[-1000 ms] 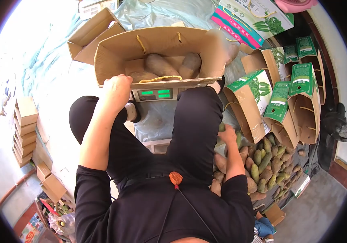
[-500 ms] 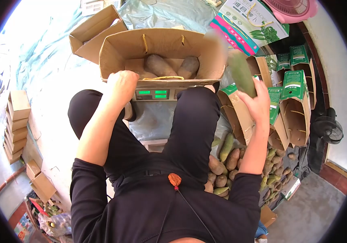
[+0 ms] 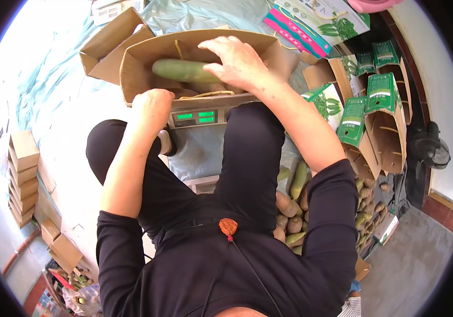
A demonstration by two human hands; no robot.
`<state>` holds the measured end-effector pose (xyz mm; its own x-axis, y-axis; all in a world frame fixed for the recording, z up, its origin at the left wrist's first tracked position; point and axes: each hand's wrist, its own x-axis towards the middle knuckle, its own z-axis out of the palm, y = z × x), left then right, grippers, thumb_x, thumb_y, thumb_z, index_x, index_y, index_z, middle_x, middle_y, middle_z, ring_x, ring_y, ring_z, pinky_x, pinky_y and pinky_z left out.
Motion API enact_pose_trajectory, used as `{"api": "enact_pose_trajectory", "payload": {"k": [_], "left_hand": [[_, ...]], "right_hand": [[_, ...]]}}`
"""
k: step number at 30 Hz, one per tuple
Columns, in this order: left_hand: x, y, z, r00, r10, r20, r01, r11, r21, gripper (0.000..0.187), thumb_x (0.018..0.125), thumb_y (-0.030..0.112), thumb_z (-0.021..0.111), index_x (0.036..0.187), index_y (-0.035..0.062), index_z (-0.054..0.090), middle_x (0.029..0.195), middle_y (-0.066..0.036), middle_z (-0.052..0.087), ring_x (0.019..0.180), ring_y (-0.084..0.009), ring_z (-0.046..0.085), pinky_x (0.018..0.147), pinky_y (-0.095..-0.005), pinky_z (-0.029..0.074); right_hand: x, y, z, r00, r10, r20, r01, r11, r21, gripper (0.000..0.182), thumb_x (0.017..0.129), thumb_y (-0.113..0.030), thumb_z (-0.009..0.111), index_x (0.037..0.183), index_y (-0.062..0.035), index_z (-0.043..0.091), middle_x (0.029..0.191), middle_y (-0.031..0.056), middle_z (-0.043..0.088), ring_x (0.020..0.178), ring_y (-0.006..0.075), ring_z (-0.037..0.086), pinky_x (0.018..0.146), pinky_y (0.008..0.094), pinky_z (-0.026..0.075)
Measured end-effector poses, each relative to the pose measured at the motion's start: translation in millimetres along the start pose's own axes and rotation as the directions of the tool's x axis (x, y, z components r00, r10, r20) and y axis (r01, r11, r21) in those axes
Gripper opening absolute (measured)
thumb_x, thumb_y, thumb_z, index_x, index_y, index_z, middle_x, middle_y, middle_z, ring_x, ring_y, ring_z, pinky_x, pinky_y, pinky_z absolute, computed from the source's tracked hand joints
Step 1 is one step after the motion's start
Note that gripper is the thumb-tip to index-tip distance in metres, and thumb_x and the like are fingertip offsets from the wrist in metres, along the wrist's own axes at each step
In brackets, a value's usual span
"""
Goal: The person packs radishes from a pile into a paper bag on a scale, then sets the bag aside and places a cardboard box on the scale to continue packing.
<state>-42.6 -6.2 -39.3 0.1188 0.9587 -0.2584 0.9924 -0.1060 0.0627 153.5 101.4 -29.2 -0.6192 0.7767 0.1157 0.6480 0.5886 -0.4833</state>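
Observation:
An open cardboard box (image 3: 195, 38) with yellow rope handles stands on a scale with a lit green display (image 3: 195, 117) between my knees. My left hand (image 3: 152, 108) is closed over the box's near rim at its left end. Inside the box, a long green radish (image 3: 181, 71) lies crosswise, slightly blurred, above brownish roots mostly hidden under it. My right hand (image 3: 239, 63) reaches over the box at the radish's right end. Its fingers are spread and its thumb overlaps the radish, but they are not wrapped around it.
A second open carton (image 3: 115, 45) adjoins the box at the left. Green-and-white printed cartons (image 3: 380, 95) stand at the right, near a black fan (image 3: 430, 148). Radishes and brown roots (image 3: 289, 206) are heaped beside my right leg. Small boxes (image 3: 24, 174) are stacked at far left.
My right hand has swung left from beside the box to over it, bringing the green radish inside, and its fingers have spread. My left hand stays on the rim.

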Motion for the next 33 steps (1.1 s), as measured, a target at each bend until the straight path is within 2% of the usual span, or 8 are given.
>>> {"api": "enact_pose_trajectory", "payload": {"k": [4,10,18,20,25,29,31,33], "left_hand": [[0.5,-5.1,7.4,0.997,0.061,-0.044,-0.060,0.998,0.015,0.022,0.074,-0.001,0.055,0.090,0.0080,0.067,0.080,-0.016,0.064,0.084,-0.0328,0.064,0.074,-0.0422,0.050],[0.4,-0.5,4.5,0.996,0.043,-0.072,-0.042,0.999,0.012,0.025,0.079,0.003,0.051,0.098,0.0083,0.067,0.085,-0.017,0.066,0.085,-0.0325,0.064,0.076,-0.0429,0.051],[11.0,6.8,2.1,0.998,0.027,0.057,-0.019,0.991,-0.133,0.024,0.076,0.005,0.063,0.099,0.0037,0.065,0.085,-0.021,0.063,0.088,-0.0373,0.061,0.077,-0.0448,0.047],[13.3,15.8,-4.8,0.995,0.078,0.068,-0.067,0.985,-0.158,0.026,0.075,0.006,0.064,0.101,0.0049,0.065,0.092,-0.020,0.063,0.090,-0.0363,0.060,0.078,-0.0430,0.046],[26.0,22.0,2.4,0.940,0.340,0.013,-0.331,0.922,-0.199,0.048,0.070,0.006,0.069,0.116,0.0124,0.061,0.132,-0.012,0.049,0.130,-0.0342,0.036,0.104,-0.0410,0.035],[28.2,28.1,-4.2,0.955,0.294,-0.038,-0.295,0.927,-0.234,0.048,0.068,0.004,0.071,0.114,0.0075,0.061,0.126,-0.012,0.053,0.120,-0.0317,0.047,0.100,-0.0388,0.039],[25.2,25.8,-3.4,0.962,0.272,-0.026,-0.269,0.925,-0.268,0.043,0.069,0.004,0.069,0.111,0.0059,0.062,0.112,-0.013,0.059,0.103,-0.0327,0.056,0.090,-0.0387,0.044],[20.9,26.8,-7.4,0.980,0.185,0.066,-0.160,0.947,-0.278,0.036,0.073,0.012,0.068,0.109,0.0079,0.064,0.101,-0.012,0.062,0.097,-0.0320,0.057,0.089,-0.0403,0.043]], "right_hand": [[-30.7,14.4,-23.9,0.975,-0.016,-0.222,0.067,0.972,0.224,0.032,0.079,-0.022,0.063,0.108,-0.0086,0.062,0.103,0.0123,0.063,0.100,0.0302,0.057,0.086,0.0380,0.046],[-143.0,79.3,-27.4,0.796,0.473,-0.377,-0.111,0.726,0.679,0.020,0.083,-0.008,0.064,0.103,-0.0033,0.065,0.090,0.0022,0.067,0.082,0.0089,0.061,0.074,0.0233,0.049],[-308.4,156.8,84.0,0.553,0.818,-0.157,-0.575,0.511,0.639,0.023,0.081,-0.011,0.064,0.102,-0.0044,0.065,0.089,0.0069,0.068,0.082,0.0151,0.064,0.075,0.0282,0.050],[-335.7,156.1,107.2,0.507,0.861,-0.051,-0.782,0.484,0.394,0.026,0.077,-0.017,0.064,0.101,-0.0081,0.066,0.091,0.0107,0.068,0.085,0.0245,0.065,0.078,0.0345,0.051],[-386.8,149.0,166.6,0.376,0.920,0.111,-0.916,0.351,0.194,0.032,0.075,-0.021,0.066,0.104,-0.0095,0.063,0.097,0.0147,0.066,0.095,0.0332,0.061,0.084,0.0415,0.048],[-423.0,149.6,210.2,0.013,0.991,-0.130,-0.971,0.043,0.237,0.057,0.070,-0.024,0.075,0.116,0.0005,0.053,0.111,0.0192,0.061,0.105,0.0322,0.058,0.090,0.0365,0.046],[-424.1,141.0,211.8,-0.289,0.952,-0.102,-0.902,-0.235,0.362,0.069,0.067,-0.022,0.078,0.122,0.0041,0.046,0.121,0.0183,0.054,0.111,0.0319,0.054,0.094,0.0355,0.044],[-440.0,145.2,228.4,-0.410,0.912,0.022,-0.771,-0.359,0.527,0.074,0.067,-0.019,0.080,0.127,-0.0004,0.042,0.126,0.0155,0.051,0.116,0.0323,0.050,0.096,0.0438,0.042]]}}
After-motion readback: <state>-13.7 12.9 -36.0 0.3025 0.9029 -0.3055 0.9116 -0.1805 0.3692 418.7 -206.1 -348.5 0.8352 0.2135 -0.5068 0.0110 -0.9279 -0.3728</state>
